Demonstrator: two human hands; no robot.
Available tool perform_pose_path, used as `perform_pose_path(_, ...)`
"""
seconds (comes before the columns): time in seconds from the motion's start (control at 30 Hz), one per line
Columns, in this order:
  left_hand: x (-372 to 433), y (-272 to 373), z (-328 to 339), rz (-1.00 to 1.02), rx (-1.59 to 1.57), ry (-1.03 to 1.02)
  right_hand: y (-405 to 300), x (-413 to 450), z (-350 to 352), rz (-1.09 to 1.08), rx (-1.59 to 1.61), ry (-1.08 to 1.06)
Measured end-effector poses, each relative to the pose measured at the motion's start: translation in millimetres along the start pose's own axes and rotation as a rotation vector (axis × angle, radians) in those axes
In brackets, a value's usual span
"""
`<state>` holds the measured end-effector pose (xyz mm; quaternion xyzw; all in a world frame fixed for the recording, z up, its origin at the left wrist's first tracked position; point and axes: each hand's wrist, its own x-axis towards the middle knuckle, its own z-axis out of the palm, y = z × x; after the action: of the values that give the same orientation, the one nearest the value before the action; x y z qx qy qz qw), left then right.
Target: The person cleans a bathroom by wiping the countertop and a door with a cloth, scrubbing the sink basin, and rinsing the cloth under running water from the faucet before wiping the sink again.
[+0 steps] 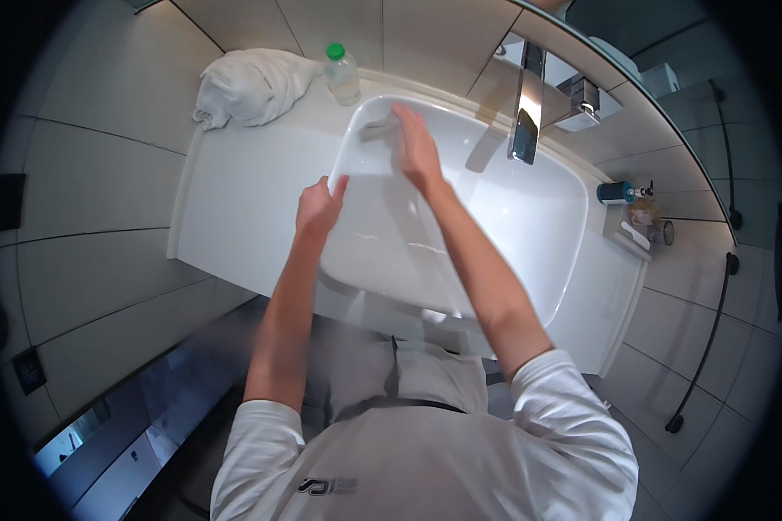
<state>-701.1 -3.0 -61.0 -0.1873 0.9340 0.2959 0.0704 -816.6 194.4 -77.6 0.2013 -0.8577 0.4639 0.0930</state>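
Observation:
A white ceramic washbasin [515, 228] stands on the counter before me. My left hand [319, 207] is at the basin's left rim, thumb on the inner side and the other fingers outside. Inside the basin, my right hand [417, 144] reaches to the far left corner, fingers stretched and pointing away from me. A pale grey patch [376, 127] lies just left of these fingertips; whether it is a shadow or a thin thing is unclear. What lies under the right palm is hidden. A chrome faucet [526, 124] juts over the basin, right of that hand.
Behind the basin's left corner stands a clear bottle with a green cap [342, 75], beside a bundled white towel [254, 88]. A blue pump bottle [616, 193] and a small tray [629, 234] sit at the right. A dark grab bar [704, 352] runs along the right wall.

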Motion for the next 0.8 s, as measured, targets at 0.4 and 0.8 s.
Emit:
perform_pose_path(0.4, 3, -15, 11, 0.146, -0.013, 0.115, -30, -169, -38, 1.062, 1.874, 0.302)
perform_pose_path(0.8, -102, 45, 20, -0.082, -1.153, -0.407, -129, -155, -49, 0.812, 1.327, 0.365)
